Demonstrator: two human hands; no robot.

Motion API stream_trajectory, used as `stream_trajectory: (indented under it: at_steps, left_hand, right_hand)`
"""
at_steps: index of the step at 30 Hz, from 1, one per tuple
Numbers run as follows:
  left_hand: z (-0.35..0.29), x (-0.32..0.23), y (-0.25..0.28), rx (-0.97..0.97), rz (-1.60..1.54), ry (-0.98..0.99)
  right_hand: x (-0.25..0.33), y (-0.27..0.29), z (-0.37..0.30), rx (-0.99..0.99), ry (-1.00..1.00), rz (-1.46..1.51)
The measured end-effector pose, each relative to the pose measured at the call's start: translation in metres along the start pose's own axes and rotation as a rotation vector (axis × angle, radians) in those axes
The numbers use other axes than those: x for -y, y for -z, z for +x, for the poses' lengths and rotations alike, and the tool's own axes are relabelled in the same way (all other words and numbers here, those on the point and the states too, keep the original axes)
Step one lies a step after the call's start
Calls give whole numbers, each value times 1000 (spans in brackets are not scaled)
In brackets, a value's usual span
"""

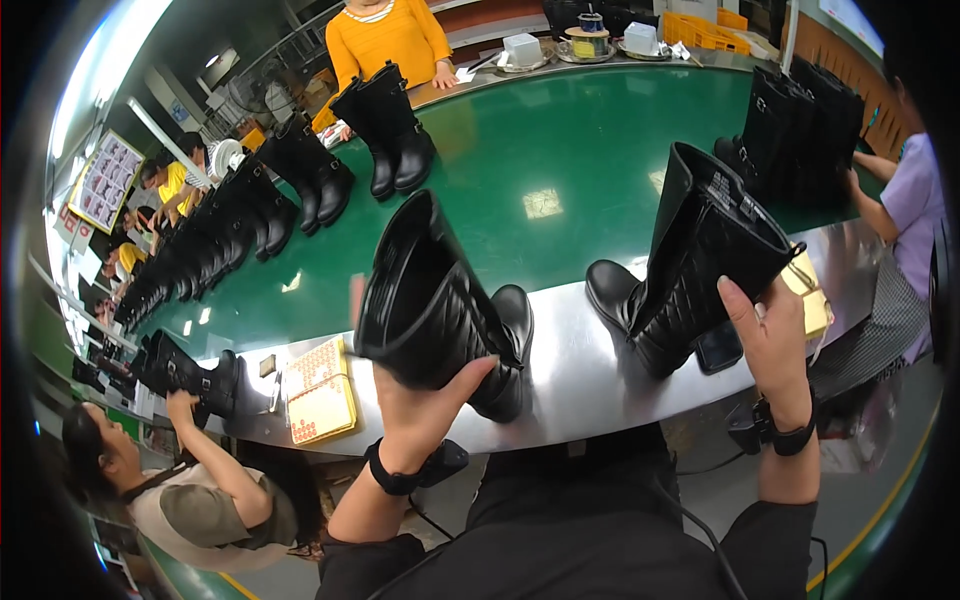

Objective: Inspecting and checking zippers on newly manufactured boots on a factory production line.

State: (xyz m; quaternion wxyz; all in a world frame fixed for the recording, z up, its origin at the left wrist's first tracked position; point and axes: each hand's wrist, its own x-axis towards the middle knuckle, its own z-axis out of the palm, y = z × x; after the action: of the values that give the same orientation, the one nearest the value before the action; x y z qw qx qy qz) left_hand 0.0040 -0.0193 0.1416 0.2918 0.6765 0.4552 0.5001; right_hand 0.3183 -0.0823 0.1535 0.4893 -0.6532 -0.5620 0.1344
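Two tall black boots stand on the metal table edge (560, 380) before me, their shaft openings toward me. My left hand (425, 410) is closed around the shaft of the left boot (455, 325); the thumb lies along its near side and the other fingers are mostly hidden behind it. The right boot (690, 265) leans to the right, toe pointing left, with a pale printed patch inside its shaft. My right hand (772, 335) grips this shaft's right side, thumb in front and fingers partly out of sight.
A dark phone (720, 348) lies beside the right boot. Yellow sheets with red dots (320, 392) and a yellow pad (808, 290) flank me. Pairs of black boots (400, 150) line the green conveyor belt (500, 225). Co-workers sit at left and right; another in orange (385, 45) stands opposite.
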Motion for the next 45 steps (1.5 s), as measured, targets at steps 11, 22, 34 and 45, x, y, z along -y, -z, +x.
stream_trajectory:
  at_steps: [11,22,34,45]
  left_hand:
    - [-4,-85,35,126,656,-395]
    - [-29,-100,76,569,691,-370]
    - [-31,-86,101,753,551,-451]
    - [-21,-71,64,-99,686,-573]
  right_hand:
    - [40,-26,-40,203,369,328]
    - [45,-154,-2,499,399,230]
    - [6,-177,12,702,-70,570]
    - [19,-185,-1,491,-39,804]
